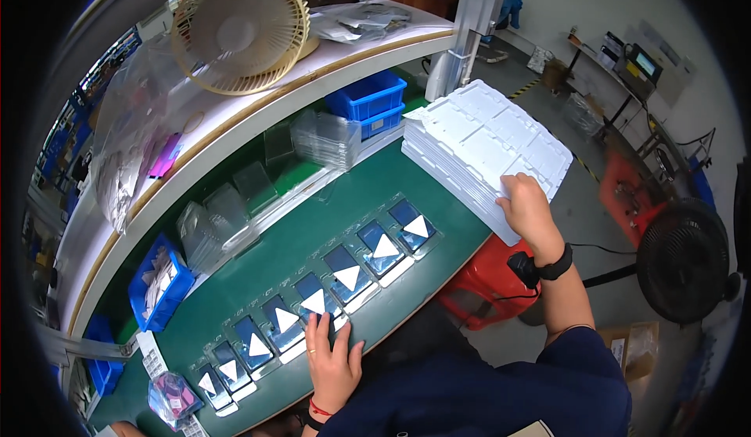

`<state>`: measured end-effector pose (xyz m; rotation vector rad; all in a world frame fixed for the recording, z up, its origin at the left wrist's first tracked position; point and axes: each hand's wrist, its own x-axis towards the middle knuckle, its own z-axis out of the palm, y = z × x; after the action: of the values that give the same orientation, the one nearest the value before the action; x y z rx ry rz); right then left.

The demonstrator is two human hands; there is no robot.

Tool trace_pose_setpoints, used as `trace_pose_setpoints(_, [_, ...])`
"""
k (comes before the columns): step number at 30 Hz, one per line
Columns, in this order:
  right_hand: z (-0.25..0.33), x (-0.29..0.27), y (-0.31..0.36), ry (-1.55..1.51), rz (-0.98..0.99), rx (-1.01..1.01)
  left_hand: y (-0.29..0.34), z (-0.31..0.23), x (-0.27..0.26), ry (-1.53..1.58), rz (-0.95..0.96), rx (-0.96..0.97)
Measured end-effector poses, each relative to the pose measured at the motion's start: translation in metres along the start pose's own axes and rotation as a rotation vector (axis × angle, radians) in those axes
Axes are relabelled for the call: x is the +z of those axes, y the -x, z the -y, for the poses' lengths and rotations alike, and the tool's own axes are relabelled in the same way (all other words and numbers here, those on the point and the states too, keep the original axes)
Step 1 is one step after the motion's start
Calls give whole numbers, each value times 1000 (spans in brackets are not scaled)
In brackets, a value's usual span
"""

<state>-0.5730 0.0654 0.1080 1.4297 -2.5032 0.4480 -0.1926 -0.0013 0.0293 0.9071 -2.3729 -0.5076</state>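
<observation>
A slanting row of several dark, phone-sized glass panels, each with a white triangle on it, lies along the green bench top. My left hand rests at the near edge of the row, fingers stretched out and fingertips at the lower end of a middle panel. It grips nothing. Off to the right, a tall stack of white moulded plastic trays sits at the bench's far right corner. My right hand has its fingers and thumb closed on the near right edge of the top tray. The fingertips are partly hidden.
A beige fan stands on the raised shelf. Below it are blue bins and clear plastic trays. A blue bin of papers lies left. Beside the bench are a red stool and a black fan.
</observation>
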Motion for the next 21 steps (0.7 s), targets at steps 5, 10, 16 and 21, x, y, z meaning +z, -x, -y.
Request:
trace_pose_setpoints(5, [-12,-43,-12,-81,-225,-46,-1,0,2,8,-75,9])
trace_pose_setpoints(10, [-22,-76,4,-100,-296,126,5,3,5,-47,-120,-12])
trace_pose_setpoints(16, [-107,14,64,249,-543,590,2,-2,7,-59,-124,-16])
trace_pose_setpoints(21, [-108,129,100,143,-323,1089,4,2,8,-68,-137,-7])
